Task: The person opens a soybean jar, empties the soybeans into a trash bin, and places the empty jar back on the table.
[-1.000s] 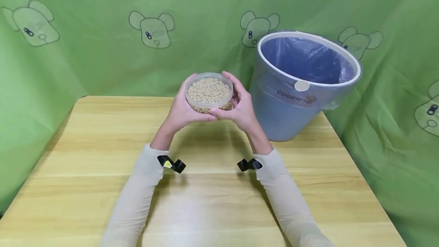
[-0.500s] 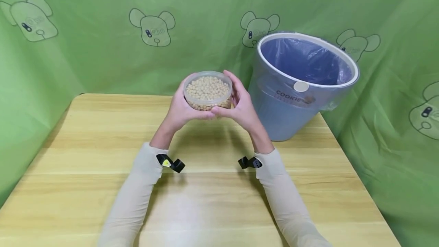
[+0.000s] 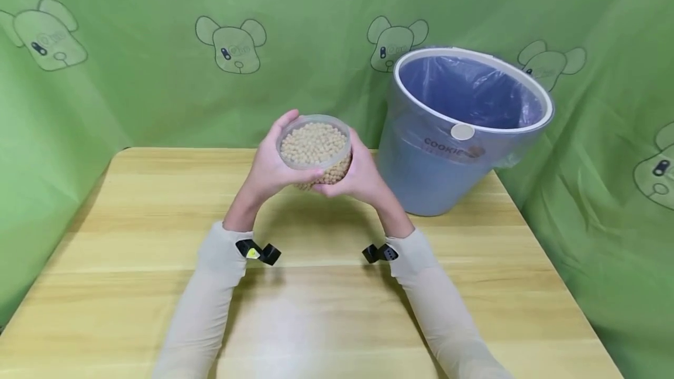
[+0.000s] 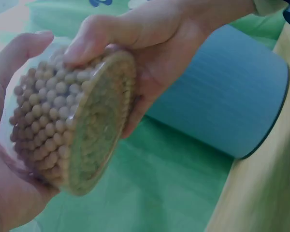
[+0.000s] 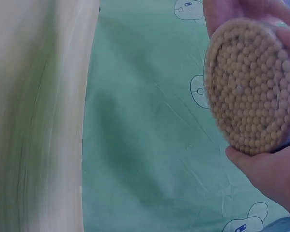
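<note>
Both hands hold a round clear plastic tub (image 3: 338, 172) in the air above the far side of the table. Small round beige beans (image 3: 313, 144) fill it almost to the rim. My left hand (image 3: 267, 162) grips its left side, thumb across the front. From the right, my right hand (image 3: 364, 173) cups the wall and lower part, its thumb below the left one. The left wrist view shows the tub's base (image 4: 96, 130) between the two hands, slanted. In the right wrist view, beans press against the clear bottom of the tub (image 5: 249, 87).
A blue-grey trash bin (image 3: 432, 174) with a white rim and clear liner bag stands at the table's back right, close to the right hand. Green printed cloth (image 3: 316, 45) hangs behind the wooden table (image 3: 310, 320).
The tub has shifted slightly left and tilted, so more of its front right wall shows. The right hand has slid lower on it, and the left thumb now lies above the right thumb.
</note>
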The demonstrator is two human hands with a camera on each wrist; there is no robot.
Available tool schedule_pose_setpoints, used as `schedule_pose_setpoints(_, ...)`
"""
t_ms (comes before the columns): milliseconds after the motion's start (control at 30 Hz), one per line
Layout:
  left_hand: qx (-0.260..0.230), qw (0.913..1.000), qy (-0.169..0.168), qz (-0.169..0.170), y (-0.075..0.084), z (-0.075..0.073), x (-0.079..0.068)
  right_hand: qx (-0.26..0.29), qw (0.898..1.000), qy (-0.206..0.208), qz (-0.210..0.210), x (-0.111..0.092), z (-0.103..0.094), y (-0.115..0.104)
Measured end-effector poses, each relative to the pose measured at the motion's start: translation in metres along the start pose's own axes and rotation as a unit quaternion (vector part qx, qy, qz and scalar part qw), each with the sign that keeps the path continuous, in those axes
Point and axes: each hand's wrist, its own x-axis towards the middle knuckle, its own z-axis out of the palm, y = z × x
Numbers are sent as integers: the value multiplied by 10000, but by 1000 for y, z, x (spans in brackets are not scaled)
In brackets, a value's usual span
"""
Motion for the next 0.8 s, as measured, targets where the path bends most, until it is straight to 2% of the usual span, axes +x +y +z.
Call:
schedule_pose_setpoints(167, 185, 9990, 397, 110, 3, 9, 0, 163, 9996, 212, 81, -1, 4, -17)
schedule_pose_setpoints(400, 348, 9957, 814, 268, 3, 19, -3, 211, 9989, 355, 211, -4, 9, -18)
schedule_pose_setpoints(500, 362, 9951, 900, 189, 3, 20, -3, 331, 9984, 354, 305, -5, 10, -17)
schedule_pose_setpoints(600, 174, 9964, 824, -85, 1, 19, -5, 413, 9974, 354, 478, -7, 10, -17)
schedule_pose_setpoints(667, 45, 9976, 646, -237, -1, 16, -6, 359, 9975, 346, 493, -8, 10, -17)
schedule_pose_setpoints(800, -88, 9996, -35, -251, -3, 2, -3, 145, 9996, 146, 208, -5, 5, -17)
